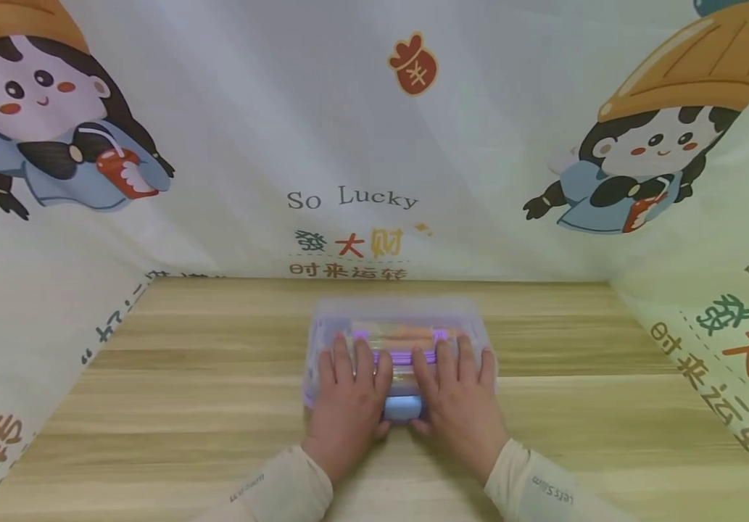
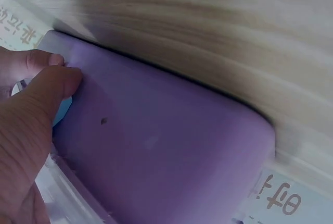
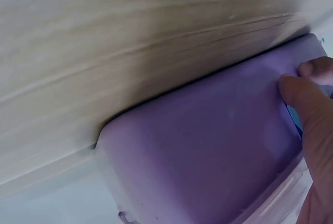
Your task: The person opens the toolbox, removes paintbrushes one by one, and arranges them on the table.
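A purple plastic storage box (image 1: 309,388) with a see-through lid (image 1: 400,308) sits on the wooden table. Orange and yellowish contents show dimly through the lid, and a purple handle (image 1: 407,357) crosses its middle. On the near side is a light blue latch (image 1: 402,407). My left hand (image 1: 346,406) lies over the lid's left half, fingers straight and pointing away. Mirroring it, my right hand (image 1: 467,407) rests on the right half. Both thumbs press at the box's purple front wall (image 2: 166,130) beside the latch, as the wrist views show.
The wooden table (image 1: 217,435) extends around the box on all sides. Behind it rises a pale printed cloth (image 1: 511,239) with cartoon figures and lettering, and similar cloth flanks the left and right edges.
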A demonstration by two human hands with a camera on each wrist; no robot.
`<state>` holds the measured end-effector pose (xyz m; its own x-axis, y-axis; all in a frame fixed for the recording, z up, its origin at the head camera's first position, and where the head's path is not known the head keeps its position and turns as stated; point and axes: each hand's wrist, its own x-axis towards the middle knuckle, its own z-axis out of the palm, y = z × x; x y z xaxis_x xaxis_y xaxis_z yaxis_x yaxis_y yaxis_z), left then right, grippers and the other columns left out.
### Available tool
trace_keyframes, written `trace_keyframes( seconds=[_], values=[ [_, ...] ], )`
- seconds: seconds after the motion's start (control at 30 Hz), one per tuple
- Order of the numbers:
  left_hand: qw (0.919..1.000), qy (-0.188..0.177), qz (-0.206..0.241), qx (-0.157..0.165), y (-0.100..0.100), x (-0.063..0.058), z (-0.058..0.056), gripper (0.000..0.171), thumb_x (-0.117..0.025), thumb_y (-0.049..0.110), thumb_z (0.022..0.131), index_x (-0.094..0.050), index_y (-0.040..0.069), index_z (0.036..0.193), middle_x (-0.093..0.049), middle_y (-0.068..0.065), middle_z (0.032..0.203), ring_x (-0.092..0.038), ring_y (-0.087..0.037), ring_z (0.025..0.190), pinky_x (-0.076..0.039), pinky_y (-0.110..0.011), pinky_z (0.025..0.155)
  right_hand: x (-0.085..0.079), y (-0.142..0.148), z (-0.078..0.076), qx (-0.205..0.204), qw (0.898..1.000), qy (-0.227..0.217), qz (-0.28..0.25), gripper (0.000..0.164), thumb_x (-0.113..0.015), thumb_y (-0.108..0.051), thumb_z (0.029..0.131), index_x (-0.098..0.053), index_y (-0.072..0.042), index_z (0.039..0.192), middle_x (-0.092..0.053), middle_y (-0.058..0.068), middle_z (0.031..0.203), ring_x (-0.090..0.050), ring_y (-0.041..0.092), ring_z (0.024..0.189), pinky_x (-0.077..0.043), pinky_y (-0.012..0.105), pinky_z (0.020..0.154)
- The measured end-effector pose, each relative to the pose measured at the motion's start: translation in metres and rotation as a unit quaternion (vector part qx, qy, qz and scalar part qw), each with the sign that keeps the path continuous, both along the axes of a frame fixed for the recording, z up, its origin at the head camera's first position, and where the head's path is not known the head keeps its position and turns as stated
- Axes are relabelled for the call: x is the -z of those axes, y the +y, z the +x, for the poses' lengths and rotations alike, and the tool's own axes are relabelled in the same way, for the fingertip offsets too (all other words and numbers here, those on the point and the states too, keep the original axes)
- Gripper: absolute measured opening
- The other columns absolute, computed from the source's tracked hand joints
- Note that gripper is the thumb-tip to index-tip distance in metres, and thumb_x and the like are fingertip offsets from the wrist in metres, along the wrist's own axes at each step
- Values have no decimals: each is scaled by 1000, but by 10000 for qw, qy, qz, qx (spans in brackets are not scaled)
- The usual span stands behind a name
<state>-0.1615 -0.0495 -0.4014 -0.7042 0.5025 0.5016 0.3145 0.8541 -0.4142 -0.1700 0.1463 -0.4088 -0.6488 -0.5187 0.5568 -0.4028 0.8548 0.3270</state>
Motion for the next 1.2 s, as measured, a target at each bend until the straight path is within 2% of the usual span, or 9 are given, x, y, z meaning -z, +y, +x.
trace_keyframes(
  seconds=[0.1, 0.3, 0.43, 0.63, 0.93, 1.2],
  values=[
    [10000, 53, 36, -41, 2, 2, 1, 104, -78, 73, 57, -50, 6, 131, -53, -29, 129, -47, -57, 121, -41, -62, 96, 3, -1, 0, -29, 9998, 201, 79, 107, -83, -68, 54, -47, -9, 137, -48, 30, 129, -42, 55, 124, -36, 71, 91],
    [9996, 221, 63, -134, 6, 6, 0, 100, -78, 70, 59, -51, 7, 133, -53, -28, 131, -47, -56, 121, -41, -62, 96, 7, -2, -4, -238, 9984, 494, -118, 99, -84, -62, 54, -49, -11, 132, -49, 30, 125, -44, 56, 121, -37, 71, 89],
    [9998, 149, 103, -113, 5, 6, 2, 102, -78, 72, 58, -51, 7, 133, -53, -28, 131, -47, -56, 121, -41, -63, 96, 7, -2, -2, -315, 9979, 561, -121, 99, -84, -62, 53, -48, -12, 130, -50, 29, 122, -46, 57, 118, -39, 71, 88],
    [9995, 109, 280, 62, 4, 7, 4, 103, -81, 69, 57, -51, 6, 133, -53, -28, 132, -46, -57, 122, -39, -64, 96, 6, -3, -1, -327, 9974, 615, -162, 98, -85, -62, 51, -48, -10, 126, -51, 29, 122, -48, 57, 118, -40, 70, 87],
    [9969, 370, 514, 465, -1, 7, 0, 93, -82, 61, 58, -55, 7, 129, -56, -30, 127, -49, -55, 119, -41, -64, 93, 4, -2, -2, -380, 9961, 774, -162, 91, -81, -60, 54, -51, -8, 121, -53, 30, 119, -51, 55, 115, -42, 69, 85],
    [9943, 626, 578, 646, -1, 8, -2, 90, -80, 59, 58, -55, 7, 126, -59, -30, 123, -52, -55, 116, -43, -63, 91, 3, -1, -2, -386, 9959, 807, -124, 87, -79, -59, 55, -51, -8, 120, -53, 29, 117, -52, 54, 113, -42, 68, 83]
  ],
)
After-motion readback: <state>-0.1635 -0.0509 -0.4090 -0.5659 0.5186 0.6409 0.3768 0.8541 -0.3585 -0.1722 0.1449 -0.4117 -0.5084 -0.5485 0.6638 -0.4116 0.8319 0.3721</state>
